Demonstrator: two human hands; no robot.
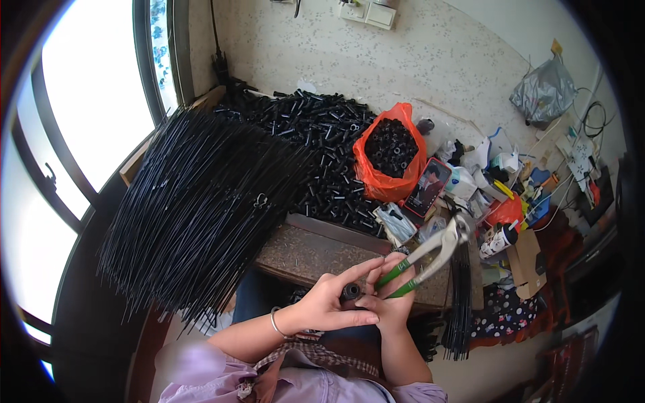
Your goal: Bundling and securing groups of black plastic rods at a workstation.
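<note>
Close together above my lap, both my hands are at work near the table's front edge. My left hand (326,302) is closed around a short black tubular piece (350,291), its round open end facing up. Against it rests my right hand (395,307), wrapped round the green handles of metal end-cutting pincers (430,254). The pincers' head points up and to the right, and the handles stand apart. Part of the right fingers is hidden behind the left hand, so I cannot tell whether they also touch the tube.
Long thin black rods (201,201) lie bundled at left, overhanging the table (302,252). Behind are heaped black tubes (322,127) and a red plastic bag (363,171) of small black parts. A propped phone (428,187), a patterned cup (498,240) and clutter stand right.
</note>
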